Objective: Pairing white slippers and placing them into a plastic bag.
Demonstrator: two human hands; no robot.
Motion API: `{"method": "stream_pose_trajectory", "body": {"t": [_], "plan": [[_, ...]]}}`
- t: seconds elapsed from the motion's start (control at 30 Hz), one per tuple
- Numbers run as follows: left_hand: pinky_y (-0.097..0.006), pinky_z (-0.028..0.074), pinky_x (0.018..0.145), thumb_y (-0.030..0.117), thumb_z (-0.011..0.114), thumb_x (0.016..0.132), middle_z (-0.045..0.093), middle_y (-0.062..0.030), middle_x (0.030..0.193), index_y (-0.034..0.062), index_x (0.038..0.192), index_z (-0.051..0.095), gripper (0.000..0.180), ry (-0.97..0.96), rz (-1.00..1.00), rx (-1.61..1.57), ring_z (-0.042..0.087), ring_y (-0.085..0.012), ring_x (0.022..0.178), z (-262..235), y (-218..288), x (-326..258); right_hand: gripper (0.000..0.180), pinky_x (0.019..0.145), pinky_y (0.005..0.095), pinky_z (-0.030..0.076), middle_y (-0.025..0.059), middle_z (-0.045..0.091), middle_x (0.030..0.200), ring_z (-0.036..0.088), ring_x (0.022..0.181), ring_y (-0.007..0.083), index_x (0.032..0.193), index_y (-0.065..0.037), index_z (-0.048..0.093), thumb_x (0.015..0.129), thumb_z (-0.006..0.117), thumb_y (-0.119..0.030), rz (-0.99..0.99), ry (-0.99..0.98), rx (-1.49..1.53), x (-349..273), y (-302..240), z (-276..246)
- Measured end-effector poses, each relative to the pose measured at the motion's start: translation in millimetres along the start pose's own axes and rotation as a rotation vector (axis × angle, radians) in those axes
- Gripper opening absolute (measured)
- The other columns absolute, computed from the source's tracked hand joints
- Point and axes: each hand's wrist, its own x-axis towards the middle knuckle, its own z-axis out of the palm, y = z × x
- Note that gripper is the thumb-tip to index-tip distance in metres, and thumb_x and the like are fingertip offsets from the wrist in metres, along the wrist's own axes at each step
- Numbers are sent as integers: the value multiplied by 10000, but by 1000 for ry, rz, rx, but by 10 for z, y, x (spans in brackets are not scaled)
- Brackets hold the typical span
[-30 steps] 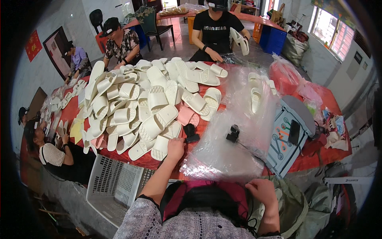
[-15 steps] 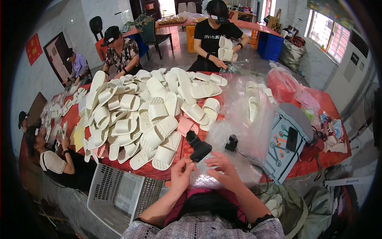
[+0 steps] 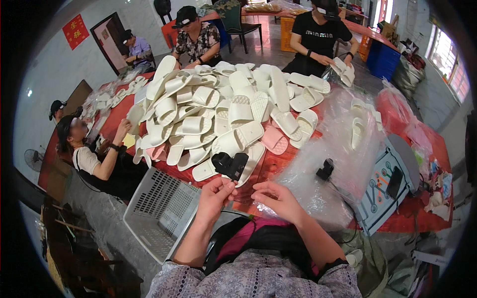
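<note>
My left hand (image 3: 214, 197) is closed, thumb and fingertips pinched at the lower edge of a small black device (image 3: 231, 165), which looks strapped or hinged. Behind it spreads a large heap of white slippers (image 3: 233, 114). Just to the right, my right hand (image 3: 279, 199) has its thumb and fingers curved and apart, with nothing visible between them. One pink slipper (image 3: 274, 140) lies at the heap's right edge. Beyond my right hand, clear plastic bags (image 3: 308, 174) lie in a layer, and a second black device (image 3: 325, 169) with a cable rests on them.
A grey plastic basket (image 3: 164, 208) stands below the red-covered table (image 3: 439, 144) at left. A grey-blue case (image 3: 385, 191) carrying a phone (image 3: 394, 182) lies at right, before a red bundle in plastic (image 3: 395, 105). Co-workers sit around the far and left sides; one holds slippers (image 3: 343, 71).
My view has turned left. My left hand and the black device have moved left over the heap's front edge. The right hand's fingers are less spread. A far co-worker has lowered some slippers.
</note>
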Motion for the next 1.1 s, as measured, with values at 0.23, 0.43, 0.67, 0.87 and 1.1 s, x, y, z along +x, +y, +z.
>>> {"method": "stream_pose_trajectory", "body": {"t": [0.23,0.43,0.67,0.87,1.1], "plan": [[-207,455,523,70,634,894,633,-27,758,7,947,615,84,-60,166,16,573,-69,629,656,-81,-448,301,696,203,458,26,628,972,587,803,71,1151,-11,558,888,650,-125,-119,42,255,-330,-192,9],[-263,510,632,53,670,854,646,-49,774,-12,954,645,121,-225,476,351,629,-109,726,1011,-92,-383,188,641,224,451,0,662,886,565,721,52,982,-23,657,841,702,-139,-141,355,86,-697,-445,-144],[-241,455,694,35,540,920,624,-89,884,-50,977,621,131,-234,386,203,580,-109,785,1075,99,-10,177,605,220,412,-43,629,759,511,670,27,892,-44,679,792,755,-168,-102,558,-122,-793,-488,-217],[-329,359,1056,10,446,958,535,-138,1304,-27,1361,427,404,-389,229,-313,502,-210,1213,1127,-137,191,219,526,211,372,-68,570,653,472,581,20,850,-32,651,758,788,-176,-103,610,-300,-746,-620,-104],[-395,219,1154,-53,400,919,328,-177,1478,-23,1429,288,523,-447,132,-620,322,-298,1375,1155,-265,225,256,450,213,351,-40,525,544,446,504,14,763,-33,629,727,812,-207,-158,651,-533,-696,-579,-116]]}}
